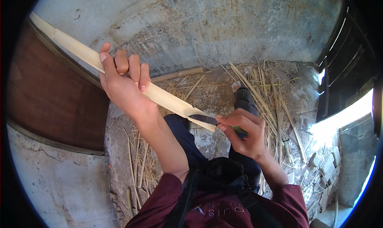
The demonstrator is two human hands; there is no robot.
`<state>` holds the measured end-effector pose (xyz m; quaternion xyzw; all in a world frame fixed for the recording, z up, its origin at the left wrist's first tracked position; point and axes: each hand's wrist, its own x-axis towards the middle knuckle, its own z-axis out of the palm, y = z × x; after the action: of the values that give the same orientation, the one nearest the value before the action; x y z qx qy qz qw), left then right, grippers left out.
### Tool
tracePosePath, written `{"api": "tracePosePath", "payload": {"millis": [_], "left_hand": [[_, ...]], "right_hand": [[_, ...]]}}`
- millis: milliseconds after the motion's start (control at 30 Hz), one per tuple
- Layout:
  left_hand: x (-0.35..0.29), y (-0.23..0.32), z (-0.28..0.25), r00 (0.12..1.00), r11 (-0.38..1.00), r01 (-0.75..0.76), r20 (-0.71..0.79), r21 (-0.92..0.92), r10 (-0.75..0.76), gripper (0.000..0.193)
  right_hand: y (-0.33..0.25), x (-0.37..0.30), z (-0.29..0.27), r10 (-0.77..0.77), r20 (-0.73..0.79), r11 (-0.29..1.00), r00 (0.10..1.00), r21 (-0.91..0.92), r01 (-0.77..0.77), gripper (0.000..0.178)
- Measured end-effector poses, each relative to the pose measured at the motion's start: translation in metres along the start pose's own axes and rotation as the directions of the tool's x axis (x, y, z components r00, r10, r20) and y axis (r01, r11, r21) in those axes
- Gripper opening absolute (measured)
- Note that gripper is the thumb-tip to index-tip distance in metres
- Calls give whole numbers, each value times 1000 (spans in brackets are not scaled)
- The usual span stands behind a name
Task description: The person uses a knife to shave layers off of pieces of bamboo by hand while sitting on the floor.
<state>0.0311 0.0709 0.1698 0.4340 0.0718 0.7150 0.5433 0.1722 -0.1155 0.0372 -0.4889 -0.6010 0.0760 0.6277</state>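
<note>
A long, pale split bamboo strip (167, 99) slants from the upper left down to just above my lap. My left hand (125, 82) is wrapped round it partway along, palm turned up and fingers curled over. In my right hand (245, 131) is a knife with a dark, curved blade (202, 118), pinched between thumb and fingers. The blade lies against the strip near its lower end, where a sliver of the surface stands raised. Most of the knife's handle is hidden in my fist; a bit of green shows below the fingers.
Bamboo sticks (275, 108) and shavings litter the floor between my legs and to the right. A thicker bamboo pole (177, 74) lies along the foot of the stained wall (223, 28). A brown door panel (56, 88) stands at left, broken bricks (329, 168) at right.
</note>
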Motion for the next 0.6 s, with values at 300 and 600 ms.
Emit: {"api": "tracePosePath", "payload": {"millis": [300,600], "left_hand": [[-9,1,7,1000,997,-5,3,80,5,29],[-12,9,9,991,995,82,99,58,-87,30]], "right_hand": [[16,-17,6,485,299,536,822,641,-550,18],[21,-7,-24,199,-8,939,980,287,-188,20]]}}
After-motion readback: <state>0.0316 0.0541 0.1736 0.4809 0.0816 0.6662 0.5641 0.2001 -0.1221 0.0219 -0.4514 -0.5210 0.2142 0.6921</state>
